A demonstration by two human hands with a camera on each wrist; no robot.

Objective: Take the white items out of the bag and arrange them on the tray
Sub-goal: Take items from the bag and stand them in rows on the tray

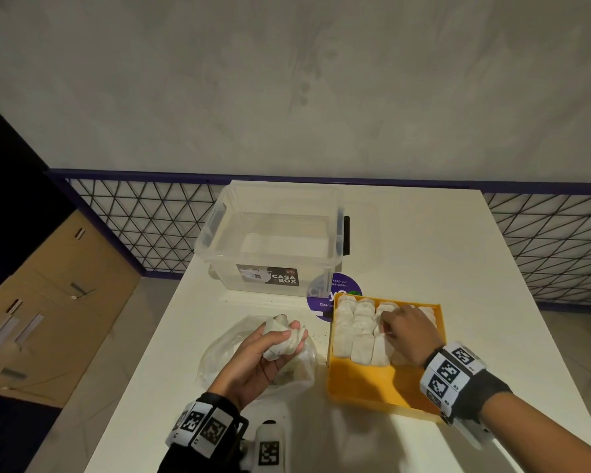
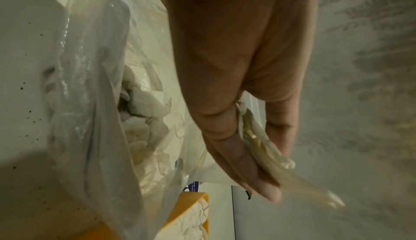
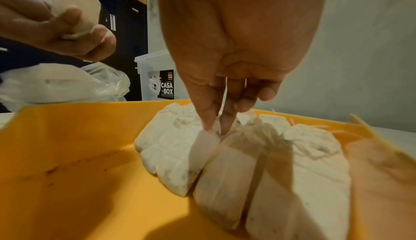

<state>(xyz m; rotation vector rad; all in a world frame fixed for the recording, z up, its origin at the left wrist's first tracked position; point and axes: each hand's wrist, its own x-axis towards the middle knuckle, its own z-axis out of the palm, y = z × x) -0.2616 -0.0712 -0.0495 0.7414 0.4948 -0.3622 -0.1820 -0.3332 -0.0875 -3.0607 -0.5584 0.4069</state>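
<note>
over bag (image 1: 219, 356) – left hand (image 1: 253, 360) clutches crumpled white pouches (image 1: 284, 339); right hand (image 1: 410, 332) pinches pouch (image 3: 202, 147) – tray (image 1: 362, 387).

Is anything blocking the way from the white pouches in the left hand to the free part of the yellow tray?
Nothing visible does. The left hand holds white pouches above the clear plastic bag, beside the yellow tray. The tray's near part is bare. The right hand pinches a pouch in the far rows, clear of that part.

Both hands are bare. Each wrist carries a black band (image 1: 488, 390) faced with white square panels printed with black coded markers (image 1: 448, 371). Below the left wrist band (image 1: 205, 428), a white camera housing (image 1: 269, 445) bears one further marker.
</note>
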